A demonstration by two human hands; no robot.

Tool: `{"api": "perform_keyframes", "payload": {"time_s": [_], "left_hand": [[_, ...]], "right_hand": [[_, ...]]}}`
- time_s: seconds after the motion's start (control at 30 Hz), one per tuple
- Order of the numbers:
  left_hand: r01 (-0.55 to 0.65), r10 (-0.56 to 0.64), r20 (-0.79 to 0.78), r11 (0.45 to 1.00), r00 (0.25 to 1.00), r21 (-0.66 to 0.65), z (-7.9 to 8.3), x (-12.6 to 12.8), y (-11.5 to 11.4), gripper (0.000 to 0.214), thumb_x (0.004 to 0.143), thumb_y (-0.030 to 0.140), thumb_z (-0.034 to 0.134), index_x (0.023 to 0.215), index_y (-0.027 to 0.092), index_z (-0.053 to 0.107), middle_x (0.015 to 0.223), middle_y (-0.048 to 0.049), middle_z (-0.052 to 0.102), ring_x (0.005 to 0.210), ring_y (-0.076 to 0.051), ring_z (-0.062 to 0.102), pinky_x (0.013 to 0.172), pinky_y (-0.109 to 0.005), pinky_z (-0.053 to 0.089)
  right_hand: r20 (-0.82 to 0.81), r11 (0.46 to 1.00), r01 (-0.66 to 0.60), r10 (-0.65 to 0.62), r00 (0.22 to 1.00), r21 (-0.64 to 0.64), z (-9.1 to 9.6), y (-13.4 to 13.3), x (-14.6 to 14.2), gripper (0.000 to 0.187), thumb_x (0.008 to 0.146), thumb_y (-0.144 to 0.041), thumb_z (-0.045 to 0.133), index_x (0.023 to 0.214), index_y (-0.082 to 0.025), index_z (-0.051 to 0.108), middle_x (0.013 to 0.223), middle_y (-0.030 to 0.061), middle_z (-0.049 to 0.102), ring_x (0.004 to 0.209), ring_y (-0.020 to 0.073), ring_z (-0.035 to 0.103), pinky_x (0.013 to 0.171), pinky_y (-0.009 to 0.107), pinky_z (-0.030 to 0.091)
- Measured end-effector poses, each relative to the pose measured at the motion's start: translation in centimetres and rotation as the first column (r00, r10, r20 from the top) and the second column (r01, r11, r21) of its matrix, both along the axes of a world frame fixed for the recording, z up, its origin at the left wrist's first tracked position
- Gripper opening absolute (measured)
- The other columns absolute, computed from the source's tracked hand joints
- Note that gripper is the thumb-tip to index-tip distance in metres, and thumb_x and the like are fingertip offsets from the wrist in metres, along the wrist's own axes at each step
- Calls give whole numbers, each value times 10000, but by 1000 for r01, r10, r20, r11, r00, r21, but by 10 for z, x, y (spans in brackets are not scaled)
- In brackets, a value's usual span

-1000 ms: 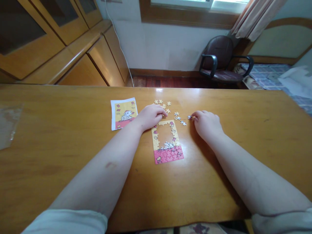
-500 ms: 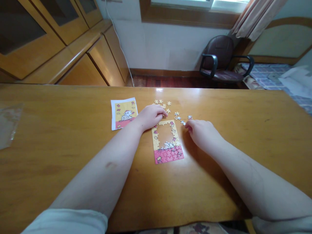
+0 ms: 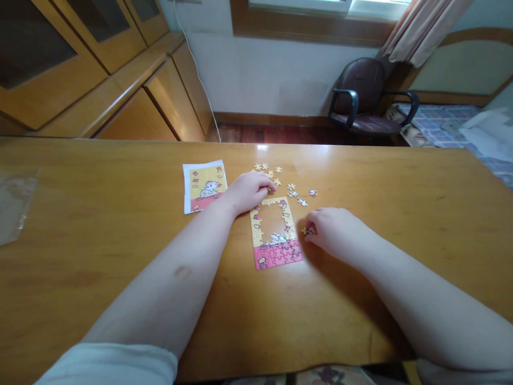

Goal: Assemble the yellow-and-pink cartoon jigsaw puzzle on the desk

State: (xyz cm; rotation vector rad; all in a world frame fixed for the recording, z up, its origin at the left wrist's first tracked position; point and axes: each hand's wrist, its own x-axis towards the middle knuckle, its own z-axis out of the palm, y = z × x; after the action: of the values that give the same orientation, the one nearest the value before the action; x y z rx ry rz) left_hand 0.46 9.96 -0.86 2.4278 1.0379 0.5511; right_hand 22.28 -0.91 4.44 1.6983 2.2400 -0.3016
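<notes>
Table [image 3: 160, 315] of brown wood, with a part-joined puzzle [image 3: 278, 258] near its middle: border and pink lower rows together, seemingly well past half; the centre gap left to fill, and loose pieces [image 3: 292, 187] scattered just beyond; left hand [image 3: 249, 191] by the puzzle's far left corner, unmoved since half a second ago, fingers curled, cannot tell whether holding anything; right hand [image 3: 332, 230] now drawn nearer, away from the loose pieces and just beside the puzzle's right edge, thumb and finger narrow, holding a small piece [image 3: 309, 231]

one head-worn camera looks forward and down at the table [image 3: 256, 321] from nearby
</notes>
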Motion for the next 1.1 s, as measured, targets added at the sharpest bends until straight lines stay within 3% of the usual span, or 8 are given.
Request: {"api": "perform_keyframes", "payload": {"time_s": [0.67,0.87,1.0,1.1], "left_hand": [[-2,2,13,1000,1000,-12,1,0,0,317,791,58,466,881,204,732,971,-20,735,974,-184,654,935,-345,508],[5,-5,13,1000,1000,-4,0,0,0,318,790,55,463,883,191,735,968,-29,737,968,-190,656,932,-352,508],[-1,1,11,1000,1000,1,0,0,0,316,789,54,466,872,198,734,962,-21,737,967,-186,657,928,-341,509],[-1,1,12,1000,1000,3,1,0,0,314,791,59,464,870,198,735,967,-23,738,966,-185,656,927,-341,511]], "right_hand": [[-117,996,74,-78,990,-42,-6,-1,-2,96,784,-221,609,771,-236,703,796,42,719,701,192,629,593,273,382],[-177,993,41,-61,982,-114,6,-3,-4,141,791,-175,586,793,-228,716,802,32,733,699,176,635,611,256,384],[-285,989,6,-48,957,-146,13,-3,-7,164,812,-166,580,838,-228,730,835,32,742,729,167,638,654,246,410],[-416,985,-27,-46,908,-168,7,-4,-9,140,810,-172,606,836,-243,724,833,-1,740,726,148,638,669,233,431]]}}
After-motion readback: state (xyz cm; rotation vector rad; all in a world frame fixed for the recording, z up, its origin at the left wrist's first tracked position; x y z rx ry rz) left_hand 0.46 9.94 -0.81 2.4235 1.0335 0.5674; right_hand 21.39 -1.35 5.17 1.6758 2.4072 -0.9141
